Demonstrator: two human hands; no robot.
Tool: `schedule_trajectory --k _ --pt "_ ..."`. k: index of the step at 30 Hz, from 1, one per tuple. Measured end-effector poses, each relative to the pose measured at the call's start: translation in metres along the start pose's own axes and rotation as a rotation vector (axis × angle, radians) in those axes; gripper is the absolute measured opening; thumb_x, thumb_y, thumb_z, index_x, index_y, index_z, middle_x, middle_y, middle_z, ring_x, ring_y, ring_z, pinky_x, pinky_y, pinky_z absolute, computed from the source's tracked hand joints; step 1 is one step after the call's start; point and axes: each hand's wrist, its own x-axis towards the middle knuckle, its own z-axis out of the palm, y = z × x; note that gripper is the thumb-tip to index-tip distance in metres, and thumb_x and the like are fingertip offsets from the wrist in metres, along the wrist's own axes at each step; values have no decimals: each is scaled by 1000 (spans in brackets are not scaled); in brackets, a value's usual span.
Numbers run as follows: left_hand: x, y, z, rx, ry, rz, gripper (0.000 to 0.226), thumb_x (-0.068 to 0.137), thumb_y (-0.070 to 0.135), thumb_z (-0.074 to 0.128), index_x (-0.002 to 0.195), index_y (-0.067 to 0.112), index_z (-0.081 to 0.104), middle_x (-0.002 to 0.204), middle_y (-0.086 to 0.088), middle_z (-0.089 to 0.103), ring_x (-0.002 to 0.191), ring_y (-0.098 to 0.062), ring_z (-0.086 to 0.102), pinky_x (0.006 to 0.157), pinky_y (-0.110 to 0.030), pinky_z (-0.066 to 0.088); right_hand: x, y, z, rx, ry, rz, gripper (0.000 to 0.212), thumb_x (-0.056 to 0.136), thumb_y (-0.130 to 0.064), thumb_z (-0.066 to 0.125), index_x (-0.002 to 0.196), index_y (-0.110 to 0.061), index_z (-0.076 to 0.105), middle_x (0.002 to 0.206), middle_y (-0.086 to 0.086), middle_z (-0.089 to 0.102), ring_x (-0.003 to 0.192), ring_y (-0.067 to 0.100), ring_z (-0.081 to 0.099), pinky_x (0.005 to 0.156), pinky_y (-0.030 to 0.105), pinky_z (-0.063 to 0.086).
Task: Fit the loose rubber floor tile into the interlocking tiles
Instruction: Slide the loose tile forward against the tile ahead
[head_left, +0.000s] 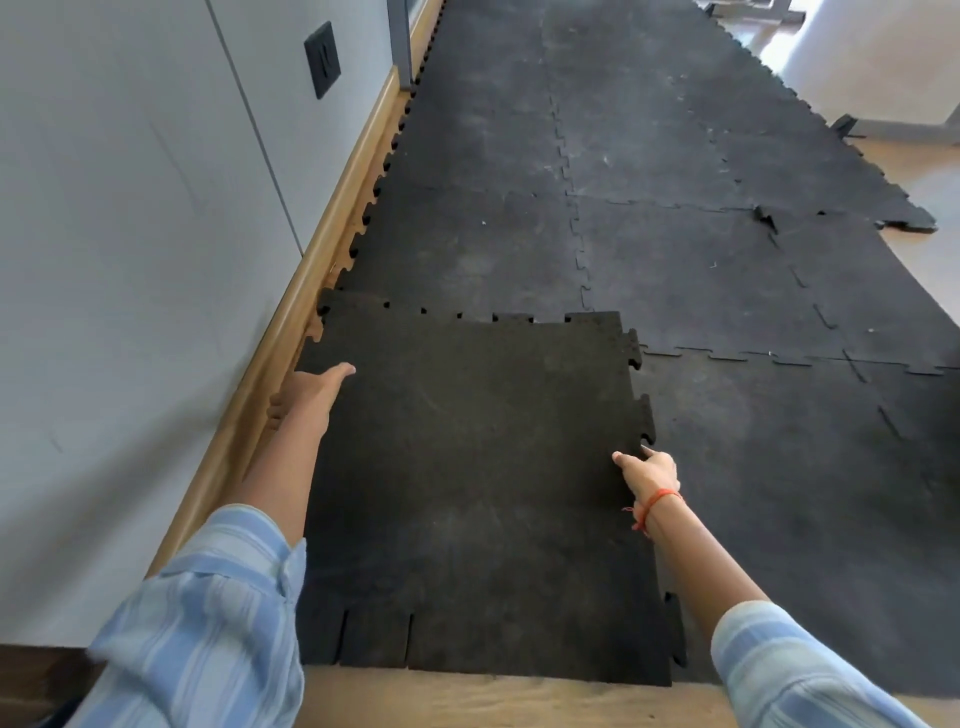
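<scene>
Head view shows me both arms stretched out over the loose tile, a dark rubber square lying in the near left corner of the mat, beside the wooden skirting board. My left hand grips the tile's left edge, thumb flat on top and fingers curled down between tile and skirting board. My right hand pinches the right edge just below one of its jigsaw tabs; an orange thread circles that wrist. The tile's far edge overlaps the laid tiles rather than sitting flush, and its right-hand tabs ride on top of the neighbouring tile. It looks slightly raised there, though I cannot be sure from this angle. Bare wooden floor shows at its near edge.
</scene>
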Motion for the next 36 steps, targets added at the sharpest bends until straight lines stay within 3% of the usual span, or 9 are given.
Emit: schedule_trajectory --k 3,6,10,13,16,20,27,30,36 --pt "7 -5 8 -23 -96 22 108 69 52 76 150 14 15 156 -12 23 140 -38 26 112 -54 27 13 3 5 -66 -49 -17 60 84 -19 68 138 -6 46 138 15 53 129 34 48 107 50 43" --pt "-8 -4 29 55 -271 63 112 66 56 76 149 9 18 155 -15 23 140 -37 25 112 -51 27 15 7 5 -173 -59 -53 57 83 -16 70 133 1 50 134 19 56 126 37 51 106 47 43" --pt "-41 -10 67 405 -423 145 116 71 67 65 151 11 2 159 -14 -12 145 -36 -7 116 -59 8 13 8 0 -258 -88 -112 54 84 -13 69 132 3 52 134 21 56 125 37 52 108 45 42" --pt "-54 -20 81 646 -431 230 120 72 69 62 151 12 -7 157 -15 -23 144 -36 -17 114 -60 -2 12 7 1 -312 -114 -145 50 86 -13 65 132 2 51 135 22 55 125 38 51 108 45 41" --pt "-61 -28 80 762 -423 267 123 70 69 65 150 14 -12 156 -14 -26 143 -36 -20 112 -63 -2 10 3 3 -396 -96 -153 51 89 -17 61 135 -1 49 138 21 52 128 37 47 109 43 39" --pt "-64 -36 72 810 -414 252 126 69 69 66 149 16 -15 155 -12 -28 143 -35 -21 111 -66 1 7 -1 9 -377 -118 -150 56 89 -16 60 141 -3 42 146 18 44 135 36 40 113 43 35" --pt "-54 -43 60 858 -422 255 127 69 70 65 149 15 -18 155 -12 -30 143 -34 -22 112 -66 3 1 14 24 -253 -121 -85 49 85 -14 67 129 1 53 134 21 55 124 37 52 108 45 42" --pt "-53 -44 61 878 -420 259 128 68 72 64 148 15 -19 154 -12 -31 142 -34 -23 112 -66 3 2 14 23 -191 -124 -69 54 85 -11 69 133 3 49 136 20 55 125 36 52 108 40 42" --pt "-60 -39 66 908 -434 246 133 65 73 66 148 13 -20 154 -14 -31 142 -36 -21 114 -62 6 -8 6 13 -6 -165 6 53 84 -2 69 133 4 49 118 16 62 106 31 61 62 28 48"
